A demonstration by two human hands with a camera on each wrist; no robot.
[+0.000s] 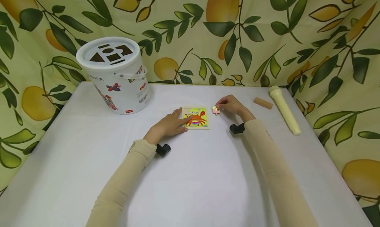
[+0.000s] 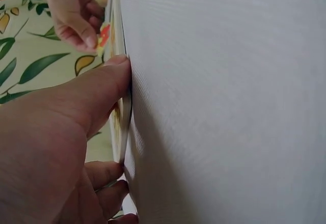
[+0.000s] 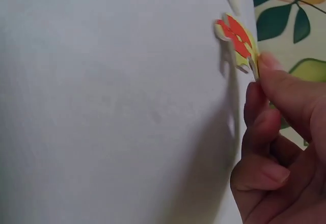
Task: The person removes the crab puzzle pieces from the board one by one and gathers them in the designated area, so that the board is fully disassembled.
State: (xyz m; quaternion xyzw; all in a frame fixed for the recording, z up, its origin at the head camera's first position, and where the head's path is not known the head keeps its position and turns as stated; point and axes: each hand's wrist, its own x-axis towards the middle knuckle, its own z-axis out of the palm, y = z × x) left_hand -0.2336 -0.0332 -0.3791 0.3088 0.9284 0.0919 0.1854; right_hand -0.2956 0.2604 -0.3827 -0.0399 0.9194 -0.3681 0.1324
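A small square jigsaw puzzle [image 1: 203, 123] with an orange-red crab on yellow lies flat on the white table. My left hand [image 1: 169, 124] rests at its left side, an extended finger lying over the picture. In the left wrist view, the thumb and other fingertips of the left hand [image 2: 56, 132] touch the board's pale edge [image 2: 122, 132]. To the right of the board, my right hand [image 1: 233, 105] pinches a loose puzzle piece [image 1: 216, 110] between thumb and finger. The right wrist view shows this puzzle piece [image 3: 237, 38] as red and yellow, gripped at one edge by the right hand [image 3: 285, 142].
A white lidded bucket [image 1: 118, 78] with shape cutouts in its top stands at the back left. Farther right lie a brown wooden block [image 1: 263, 103] and a pale yellow stick-shaped object with a rounded head [image 1: 285, 110]. A leaf-patterned curtain [image 1: 184, 39] borders the table's back.
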